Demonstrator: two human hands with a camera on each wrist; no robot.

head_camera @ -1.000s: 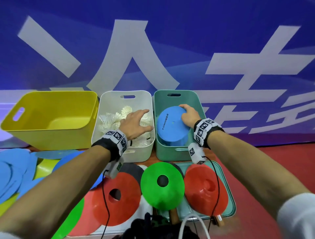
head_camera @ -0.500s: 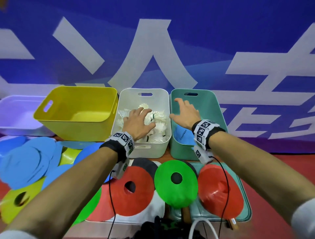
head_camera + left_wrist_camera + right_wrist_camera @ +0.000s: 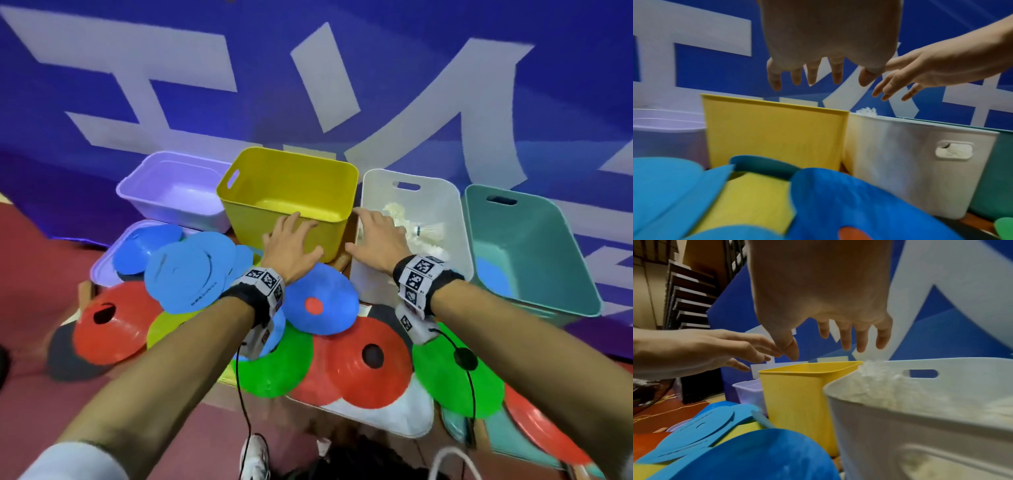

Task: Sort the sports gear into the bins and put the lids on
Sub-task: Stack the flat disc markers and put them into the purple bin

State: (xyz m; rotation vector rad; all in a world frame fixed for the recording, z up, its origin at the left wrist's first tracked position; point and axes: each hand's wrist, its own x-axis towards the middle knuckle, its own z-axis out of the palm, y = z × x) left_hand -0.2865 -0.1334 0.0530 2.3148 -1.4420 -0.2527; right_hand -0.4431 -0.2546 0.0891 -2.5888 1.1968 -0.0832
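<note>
Both hands [image 3: 335, 240] hover empty, spread above the yellow bin [image 3: 291, 198].

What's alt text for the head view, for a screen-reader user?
Two empty, open hands, left hand and right hand, reach over the near edge of a yellow bin. It stands in a row with a lilac bin, a white bin of shuttlecocks and a green bin; coloured disc cones lie in front.

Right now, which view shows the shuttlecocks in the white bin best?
The head view: it looks down into the white bin at the shuttlecocks. The right wrist view shows a blurred white heap; the left wrist view shows only feather tips above the rim.
</note>
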